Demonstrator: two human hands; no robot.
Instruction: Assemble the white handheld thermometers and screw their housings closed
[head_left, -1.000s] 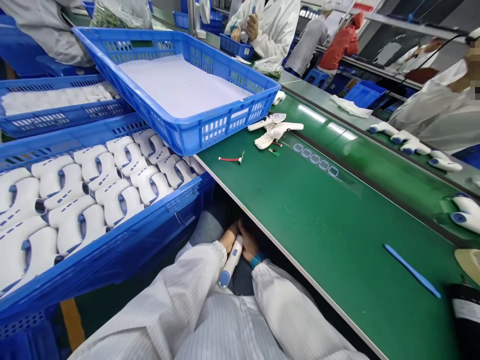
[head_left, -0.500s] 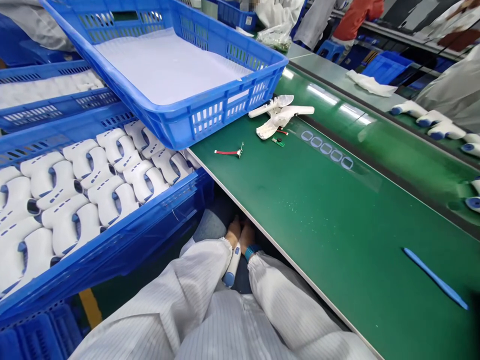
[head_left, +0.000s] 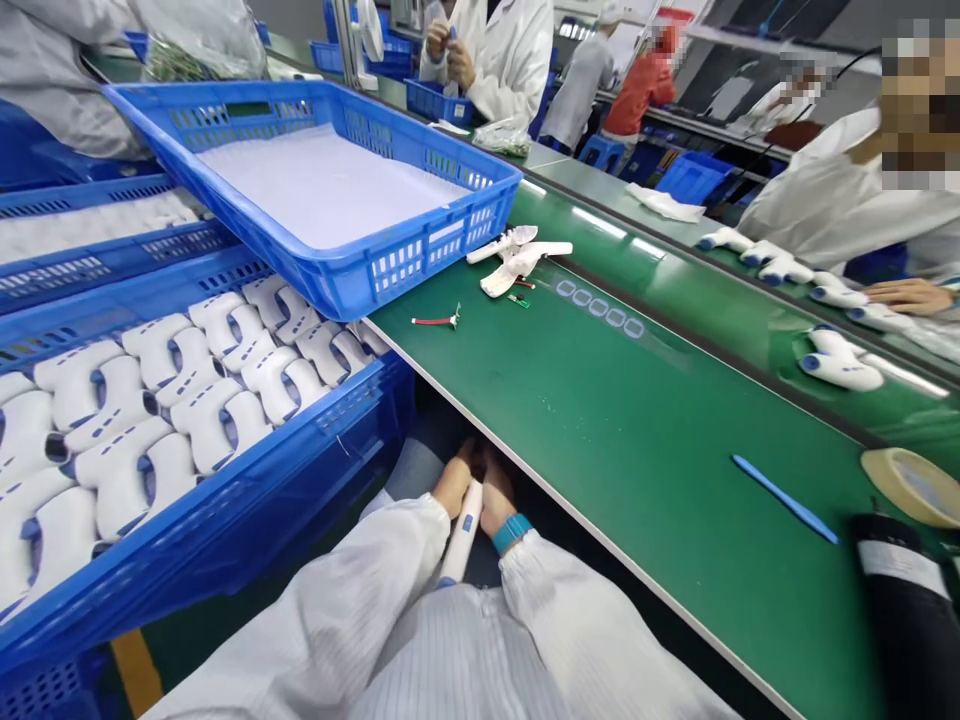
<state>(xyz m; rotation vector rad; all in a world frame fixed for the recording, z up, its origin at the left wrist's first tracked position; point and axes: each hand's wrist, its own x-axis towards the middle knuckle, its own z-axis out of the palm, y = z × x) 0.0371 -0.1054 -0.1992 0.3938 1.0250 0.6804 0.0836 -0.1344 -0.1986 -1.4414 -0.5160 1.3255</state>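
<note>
In my lap, below the table's near edge, lies a white forehead thermometer point(head_left: 461, 535) with a blue button and a blue end towards me. My left hand point(head_left: 454, 482) grips its far part from the left. From the other side my right hand point(head_left: 498, 496), with a teal band at the wrist, closes on it too. Most fingertips are hidden in shadow. On the green tabletop beyond are open white shell halves point(head_left: 523, 266), a small green circuit board point(head_left: 519, 300) and a red lead point(head_left: 435, 321) with a connector.
Left, a blue crate point(head_left: 315, 415) holds rows of white thermometers point(head_left: 217, 420); a paper-lined blue basket point(head_left: 360, 268) overhangs it. On the table lie clear rings point(head_left: 598, 307), a blue stick point(head_left: 784, 498), tape point(head_left: 911, 487) and a black cylinder point(head_left: 896, 620). A co-worker's hand point(head_left: 911, 296) rests across the belt.
My view has swung right and up, bringing the tape, black cylinder and co-worker's hand into sight. My hands still hold the thermometer, and more of its button side shows.
</note>
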